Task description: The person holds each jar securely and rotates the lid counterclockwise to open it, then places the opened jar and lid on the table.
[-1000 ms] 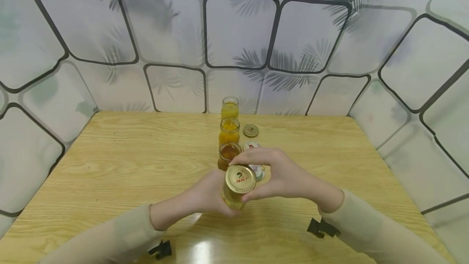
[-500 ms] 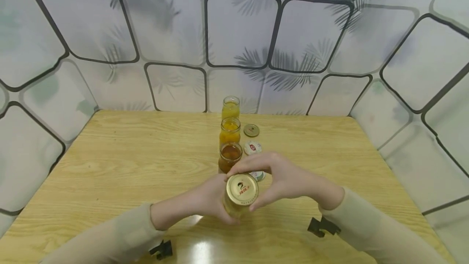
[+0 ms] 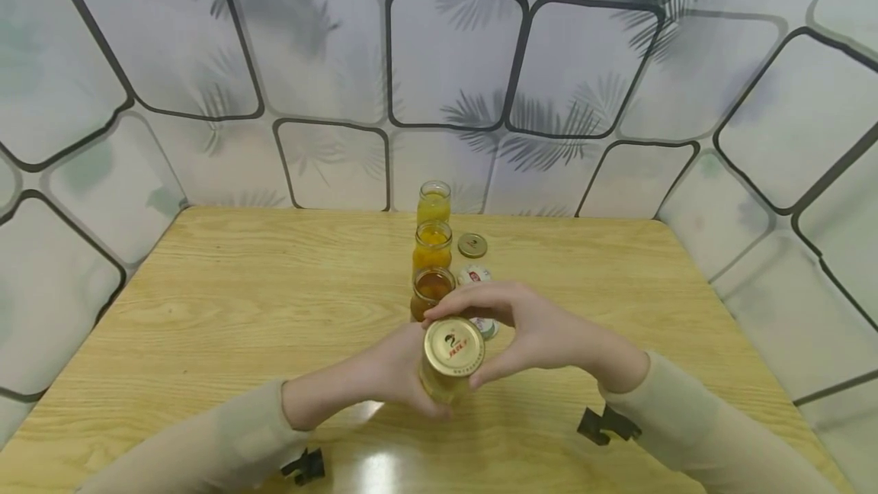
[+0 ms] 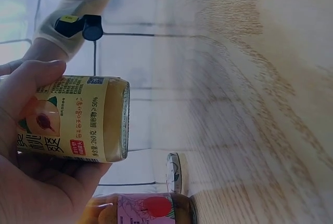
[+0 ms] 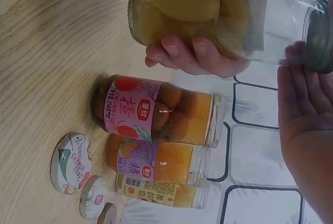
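My left hand (image 3: 392, 372) grips a glass jar of pale yellow peaches (image 5: 192, 8) above the table, with the jar tilted a little. Its yellow label (image 4: 67, 122) shows in the left wrist view. A gold screw lid (image 3: 454, 347) sits on the jar's mouth. My right hand (image 3: 531, 334) holds this lid by the rim, thumb on the near side and fingers on the far side. Just behind stands an uncapped jar of reddish-brown fruit (image 5: 156, 110), then an uncapped jar of orange fruit (image 3: 432, 250) and an uncapped jar of yellow fruit (image 3: 434, 208).
Beside the row of jars lie a gold lid (image 3: 472, 245) and two white printed lids, one a red-marked lid (image 5: 94, 198), the other a green-marked lid (image 5: 72, 162). The wooden table (image 3: 274, 273) meets patterned wall panels (image 3: 453, 52) at its back and sides.
The jar has dipped slightly towards me, then risen a little. The lid's printed logo now slants more. My right thumb has shifted slightly along the rim; my left hand has hardly moved.
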Available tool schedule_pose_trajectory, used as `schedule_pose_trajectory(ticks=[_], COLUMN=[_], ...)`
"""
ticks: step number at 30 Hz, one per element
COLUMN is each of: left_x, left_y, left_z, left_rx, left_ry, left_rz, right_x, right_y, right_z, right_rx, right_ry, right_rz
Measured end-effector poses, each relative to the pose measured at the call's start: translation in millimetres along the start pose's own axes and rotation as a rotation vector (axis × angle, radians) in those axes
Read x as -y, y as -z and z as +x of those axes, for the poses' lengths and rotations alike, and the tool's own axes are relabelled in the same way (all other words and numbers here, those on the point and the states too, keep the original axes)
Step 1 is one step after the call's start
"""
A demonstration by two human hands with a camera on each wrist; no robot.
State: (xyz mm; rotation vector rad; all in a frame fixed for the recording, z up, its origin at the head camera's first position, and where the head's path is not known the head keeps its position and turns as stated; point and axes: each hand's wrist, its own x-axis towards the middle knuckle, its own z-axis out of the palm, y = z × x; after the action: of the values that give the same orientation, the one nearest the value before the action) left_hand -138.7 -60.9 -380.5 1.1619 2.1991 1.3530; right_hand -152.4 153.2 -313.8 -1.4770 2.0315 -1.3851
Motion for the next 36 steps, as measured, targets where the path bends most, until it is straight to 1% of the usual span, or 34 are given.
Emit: schedule_pose_trajectory(ticks=[2,5,10,14,17,19,23,26,30,33,36], left_x=[-0.1,-1.2,-3.6,-4.9,-4.6,-4.0,-2.7,-2.1,-1.9,-1.5,-1.6], left_y=[-0.1,-0.9,-1.1,0.0,0.4,0.2,-0.3,-0.6,-0.9,-1.0,-1.1], left_z=[-0.3,-0.3,-0.2,0.3,1.3,1.6,1.1,1.1,1.0,0.8,0.6], left_rx=[-0.001,-0.004,-0.032,-0.050,-0.057,-0.064,-0.070,-0.069,-0.065,-0.053,-0.044], left_ry=[-0.002,0.007,0.013,0.020,0.012,0.006,0.032,0.038,0.009,0.007,0.019], left_rz=[0.004,-0.023,-0.034,-0.013,-0.008,0.001,0.014,0.020,0.020,-0.002,-0.019], right_x=[-0.4,-0.8,1.2,5.1,6.3,6.0,4.1,2.8,0.8,-0.5,-0.5], right_y=[-0.1,-0.1,-0.8,-3.8,-7.8,-10.5,-12.9,-11.9,-9.0,-7.0,-5.7], right_z=[-0.3,-0.4,0.1,0.4,0.4,0.7,1.6,2.1,2.8,4.2,6.1], right_rx=[0.002,0.009,0.003,-0.030,-0.070,-0.099,-0.124,-0.110,-0.069,-0.038,-0.015], right_ry=[0.006,0.016,0.037,0.024,0.009,0.002,-0.004,0.008,0.035,0.060,0.085], right_rz=[0.020,0.039,0.006,-0.043,-0.079,-0.089,-0.080,-0.065,-0.035,0.000,0.029])
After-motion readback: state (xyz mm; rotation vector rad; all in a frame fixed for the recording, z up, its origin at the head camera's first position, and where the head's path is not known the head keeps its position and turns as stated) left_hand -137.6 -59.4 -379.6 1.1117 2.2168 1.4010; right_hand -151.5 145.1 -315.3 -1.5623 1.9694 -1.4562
